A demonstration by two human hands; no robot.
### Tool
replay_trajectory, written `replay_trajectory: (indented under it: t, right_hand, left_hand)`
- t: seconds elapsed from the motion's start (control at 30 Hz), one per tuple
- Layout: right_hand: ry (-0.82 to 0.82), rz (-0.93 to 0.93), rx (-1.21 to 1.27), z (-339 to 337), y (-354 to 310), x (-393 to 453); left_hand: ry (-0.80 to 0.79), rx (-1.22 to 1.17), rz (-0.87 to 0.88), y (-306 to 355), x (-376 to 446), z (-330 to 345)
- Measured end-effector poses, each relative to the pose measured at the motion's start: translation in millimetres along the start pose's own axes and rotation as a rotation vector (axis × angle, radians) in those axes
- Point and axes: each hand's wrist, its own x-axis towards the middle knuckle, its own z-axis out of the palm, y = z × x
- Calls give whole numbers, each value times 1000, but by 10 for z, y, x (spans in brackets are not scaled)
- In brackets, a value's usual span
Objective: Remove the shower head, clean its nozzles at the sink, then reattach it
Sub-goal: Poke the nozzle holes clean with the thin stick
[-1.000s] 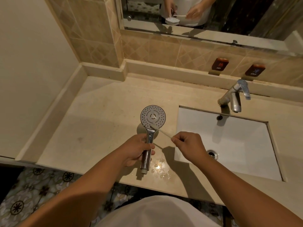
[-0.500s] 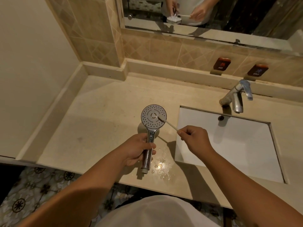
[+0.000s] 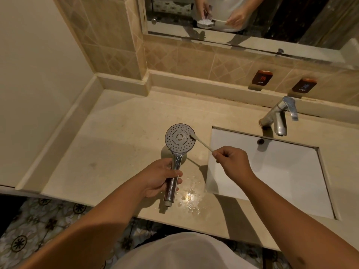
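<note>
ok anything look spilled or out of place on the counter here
Yes: a small patch of water droplets glistens on the countertop, just left of the sink basin and beside the threaded end of the shower head that the left hand holds. Nothing looks damaged.

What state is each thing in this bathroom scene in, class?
Shower head: detached, nozzle face up, over the counter.
Left hand: grips the handle.
Right hand: pinches the small brush.
Small brush: tip on the nozzle face.
Faucet: no water running.
Counter: wet near the handle.
</note>
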Motion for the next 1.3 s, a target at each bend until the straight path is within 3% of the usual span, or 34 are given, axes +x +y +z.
replay_trajectory:
  t: [0.13,0.27,0.7,0.83,0.97,1.1,1.3]
  right_hand:
    - [-71,-13,-43,64,0,-33]
    - [36,26,7,16,-11,38]
    - [-1,62,12,204,-56,-89]
    - [69,107,33,124,-87,-13]
    - [-2,77,-10,165,-135,-38]
    - [48,108,-9,104,-167,25]
    - [-91,4,-117,278,-171,-226]
  left_hand:
    - [-5,-3,-6,-17,-16,-8]
    - [0,13,-5,-52,-22,-19]
    - [36,59,10,-105,-46,23]
    - [29,99,14,-121,-66,57]
    - [33,115,19,-125,-67,62]
    - [32,139,23,-136,-80,56]
    - [42,131,25,-174,-72,65]
